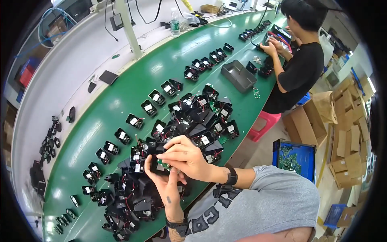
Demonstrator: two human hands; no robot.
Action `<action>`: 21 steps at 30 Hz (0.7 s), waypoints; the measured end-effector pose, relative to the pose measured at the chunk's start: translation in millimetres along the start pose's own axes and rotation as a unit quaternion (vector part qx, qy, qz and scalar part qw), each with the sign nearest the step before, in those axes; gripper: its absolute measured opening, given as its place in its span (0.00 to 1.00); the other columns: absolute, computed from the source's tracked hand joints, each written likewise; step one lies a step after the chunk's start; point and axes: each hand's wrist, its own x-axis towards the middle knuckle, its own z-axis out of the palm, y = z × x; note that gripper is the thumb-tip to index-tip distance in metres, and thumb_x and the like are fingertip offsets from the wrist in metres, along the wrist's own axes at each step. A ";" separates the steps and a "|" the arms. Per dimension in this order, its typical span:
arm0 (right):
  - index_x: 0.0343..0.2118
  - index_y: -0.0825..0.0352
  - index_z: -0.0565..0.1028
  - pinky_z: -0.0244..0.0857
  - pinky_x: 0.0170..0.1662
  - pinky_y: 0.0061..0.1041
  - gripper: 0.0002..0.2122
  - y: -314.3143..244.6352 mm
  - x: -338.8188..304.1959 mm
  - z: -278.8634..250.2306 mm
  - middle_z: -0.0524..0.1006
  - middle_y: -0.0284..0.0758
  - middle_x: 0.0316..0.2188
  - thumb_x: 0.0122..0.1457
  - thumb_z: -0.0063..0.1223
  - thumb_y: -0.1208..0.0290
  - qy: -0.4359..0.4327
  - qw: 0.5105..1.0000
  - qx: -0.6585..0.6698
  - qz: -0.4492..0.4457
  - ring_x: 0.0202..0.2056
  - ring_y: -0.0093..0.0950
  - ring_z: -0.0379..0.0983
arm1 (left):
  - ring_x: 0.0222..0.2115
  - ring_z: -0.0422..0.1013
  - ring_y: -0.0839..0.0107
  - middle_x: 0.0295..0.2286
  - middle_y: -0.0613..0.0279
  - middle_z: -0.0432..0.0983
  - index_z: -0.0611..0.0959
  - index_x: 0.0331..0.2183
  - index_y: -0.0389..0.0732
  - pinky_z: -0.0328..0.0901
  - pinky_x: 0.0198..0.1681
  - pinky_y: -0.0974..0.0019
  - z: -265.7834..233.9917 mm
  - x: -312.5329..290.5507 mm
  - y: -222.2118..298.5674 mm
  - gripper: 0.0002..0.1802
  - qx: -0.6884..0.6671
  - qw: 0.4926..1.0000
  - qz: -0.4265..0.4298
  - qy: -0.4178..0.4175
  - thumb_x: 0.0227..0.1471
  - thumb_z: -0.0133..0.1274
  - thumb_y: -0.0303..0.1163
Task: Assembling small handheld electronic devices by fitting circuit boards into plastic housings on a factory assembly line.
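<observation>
Over the near edge of the pile, my left hand grips a small black plastic case, thumb on one side and fingers on the other. My right hand reaches across from the right, its fingertips pinching a small green circuit board at the case's opening. Fingers cover much of both parts, so how deep the board sits cannot be told. Beneath and around my hands lies a heap of black cases with red wires and white-labelled parts inside.
A curved row of similar cases runs along the green table. Beyond the heap stands a grey bin. A co-worker handles parts at the far right. A blue crate with green boards and cardboard boxes stand right of the table.
</observation>
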 end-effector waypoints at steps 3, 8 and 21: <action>0.39 0.62 0.81 0.63 0.47 0.29 0.12 -4.9 7.0 -7.4 0.78 0.28 0.32 0.50 0.57 0.77 -0.054 0.999 0.003 0.002 0.45 0.32 0.68 | 0.22 0.68 0.75 0.36 0.56 0.69 0.52 0.58 0.46 0.67 0.21 0.76 1.4 5.7 -2.2 0.36 -0.005 1.000 0.012 0.011 0.53 0.49 0.18; 0.43 0.63 0.79 0.58 0.53 0.31 0.14 8.9 8.8 -1.4 0.78 0.29 0.35 0.52 0.57 0.77 -0.132 0.982 0.111 0.076 0.50 0.31 0.64 | 0.32 0.71 0.72 0.42 0.53 0.67 0.54 0.56 0.43 0.70 0.28 0.75 -3.7 21.6 3.6 0.31 0.071 0.989 0.089 0.096 0.55 0.48 0.19; 0.29 0.65 0.81 0.54 0.55 0.33 0.07 15.7 7.4 1.1 0.71 0.28 0.31 0.46 0.65 0.75 -0.155 0.916 0.231 0.290 0.50 0.30 0.62 | 0.24 0.67 0.76 0.44 0.41 0.68 0.50 0.58 0.40 0.66 0.27 0.77 -6.5 24.6 -4.9 0.34 0.124 0.978 0.123 0.110 0.54 0.46 0.20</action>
